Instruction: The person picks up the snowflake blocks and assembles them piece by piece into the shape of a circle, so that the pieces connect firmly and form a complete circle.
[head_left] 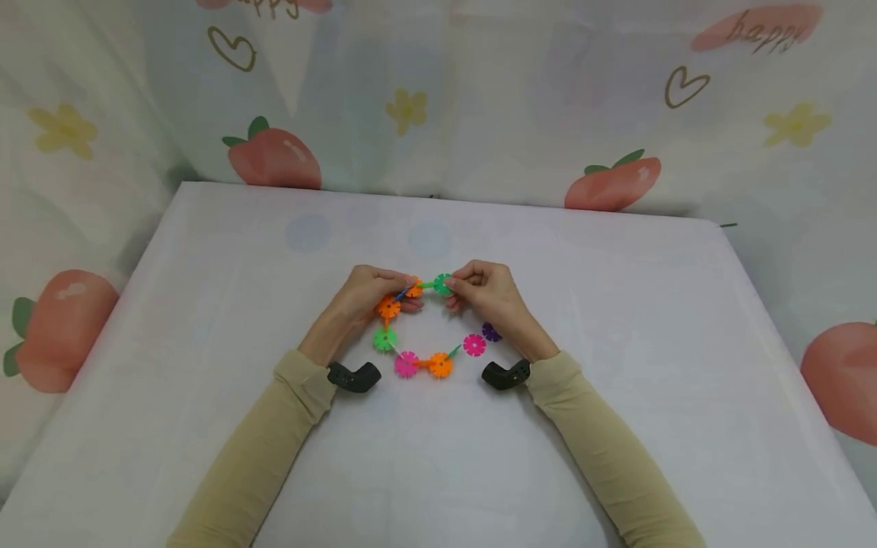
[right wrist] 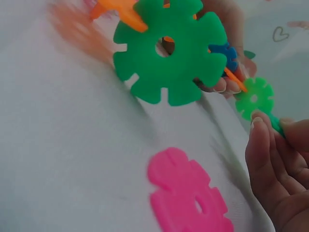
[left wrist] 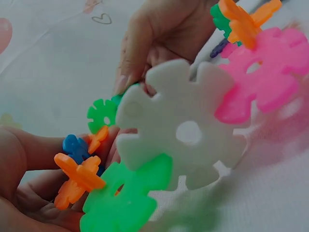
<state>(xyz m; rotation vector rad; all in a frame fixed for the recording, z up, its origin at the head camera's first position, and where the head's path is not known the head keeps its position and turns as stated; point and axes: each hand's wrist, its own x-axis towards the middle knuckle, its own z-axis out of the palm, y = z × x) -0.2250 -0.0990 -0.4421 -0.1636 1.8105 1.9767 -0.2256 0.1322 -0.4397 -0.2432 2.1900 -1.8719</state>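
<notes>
A curved chain of slotted plastic snowflake discs hangs between both hands, linked edge to edge in orange, blue, green, white and pink. My left hand grips the chain near an orange disc and a blue disc. At the chain's upper end, my right hand pinches a green disc between thumb and finger; it joins a lighter green disc. The lower part carries a white disc, a pink disc, an orange disc and a darker green disc.
On the white table, a loose pink disc and a purple disc lie beneath the right wrist. Black wrist devices sit at both cuffs. A fruit-printed curtain stands behind the table.
</notes>
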